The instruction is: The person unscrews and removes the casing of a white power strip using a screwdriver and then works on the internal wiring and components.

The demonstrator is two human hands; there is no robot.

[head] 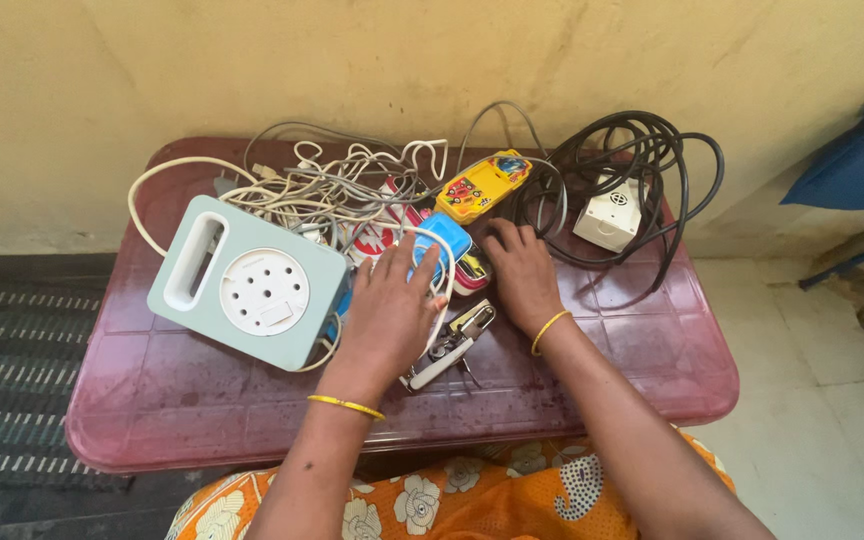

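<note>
Both hands down in a snarl of cords — snags are the worry.

Nearest me, my left hand (389, 315) lies flat and spread over the blue gadget (442, 238) and a loop of white cord (337, 185), grasping nothing firmly that I can see; my right hand (519, 275) rests fingers-down beside it, unclenched, just above the metal pliers (449, 345). I judge that lifting anything here could drag the tangle — the pale socket box (247, 282) or yellow toy car (482, 185) might slide off the maroon table (602, 380). Farther back, the black cable coil (642, 150) rings the small white box (610, 212) and could tug it along.
</note>
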